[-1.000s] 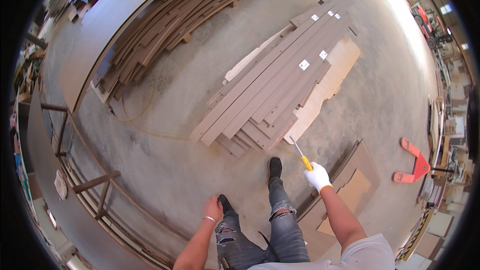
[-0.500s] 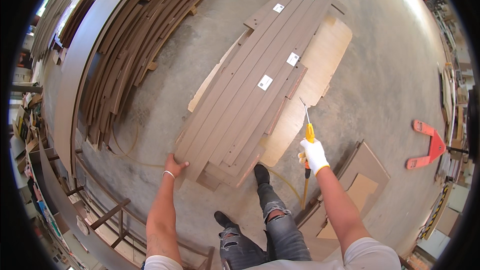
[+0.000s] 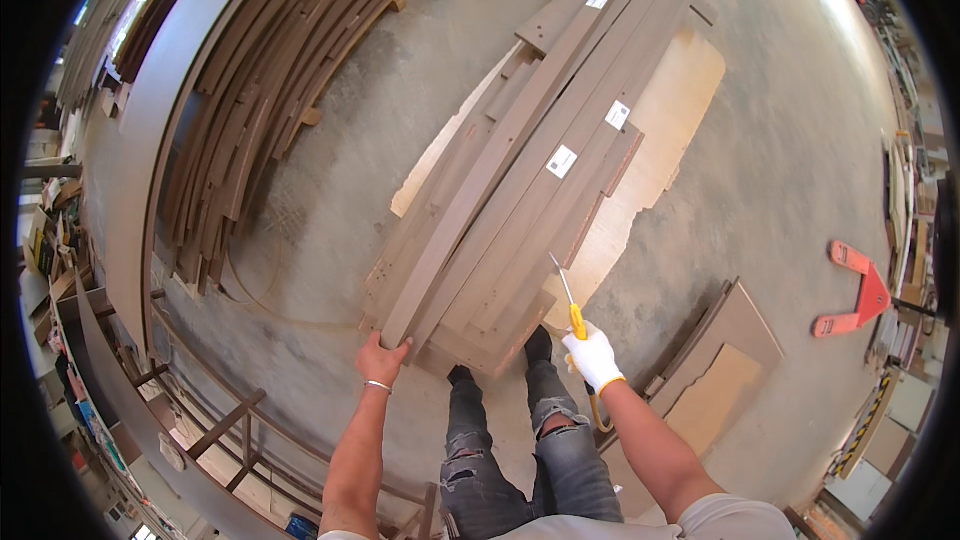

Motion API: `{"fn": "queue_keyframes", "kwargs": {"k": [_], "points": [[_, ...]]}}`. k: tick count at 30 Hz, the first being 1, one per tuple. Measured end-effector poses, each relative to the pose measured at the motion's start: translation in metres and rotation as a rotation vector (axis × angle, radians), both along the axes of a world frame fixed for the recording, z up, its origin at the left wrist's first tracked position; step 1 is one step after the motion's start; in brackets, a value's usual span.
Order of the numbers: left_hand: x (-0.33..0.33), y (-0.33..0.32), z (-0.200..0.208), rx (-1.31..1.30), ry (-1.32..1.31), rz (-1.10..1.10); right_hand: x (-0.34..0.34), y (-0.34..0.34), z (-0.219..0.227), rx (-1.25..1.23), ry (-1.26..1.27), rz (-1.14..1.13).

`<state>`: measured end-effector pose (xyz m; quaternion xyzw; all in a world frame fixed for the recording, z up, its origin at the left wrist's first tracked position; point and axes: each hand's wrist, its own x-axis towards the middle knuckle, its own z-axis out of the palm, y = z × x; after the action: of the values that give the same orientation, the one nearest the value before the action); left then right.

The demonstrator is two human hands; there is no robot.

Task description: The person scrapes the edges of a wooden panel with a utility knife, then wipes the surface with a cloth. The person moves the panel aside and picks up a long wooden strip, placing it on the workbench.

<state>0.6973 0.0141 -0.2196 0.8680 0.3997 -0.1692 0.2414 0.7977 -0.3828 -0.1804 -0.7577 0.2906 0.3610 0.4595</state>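
My bare left hand is closed round the near end of a long brown board. That board is tilted up a little and stands apart from its neighbours on a stack of brown boards, with a dark gap along its right side. My right hand, in a white glove, grips a yellow air blow gun with a thin metal nozzle. The nozzle points forward and left, just right of the stack's near end. Part of the hose shows below the glove. White labels are stuck on several boards.
Torn cardboard lies under the stack. More brown boards rest on a pallet at the left, beside a metal frame. Flat panels lie at the right, and a red pallet jack stands farther right. A hose crosses the floor.
My left hand has taken hold of one board's end and lifted or shifted it, opening a gap beside it. My right hand has moved left and nearer with the blow gun. My feet have shifted.
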Motion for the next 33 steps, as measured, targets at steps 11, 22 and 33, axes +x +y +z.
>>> {"fn": "queue_keyframes", "kwargs": {"k": [11,22,33], "points": [[-0.022,0.002,-0.019,0.217,-0.209,-0.266,-0.036,0.030,0.010,-0.135,0.047,0.024],[0.029,0.060,-0.045,-0.431,0.208,-0.333,-0.041,0.081,0.034,-0.056,-0.001,0.000],[0.003,0.040,-0.012,0.025,-0.131,-0.476,-0.037,0.072,0.041,-0.102,-0.115,-0.227]]}}
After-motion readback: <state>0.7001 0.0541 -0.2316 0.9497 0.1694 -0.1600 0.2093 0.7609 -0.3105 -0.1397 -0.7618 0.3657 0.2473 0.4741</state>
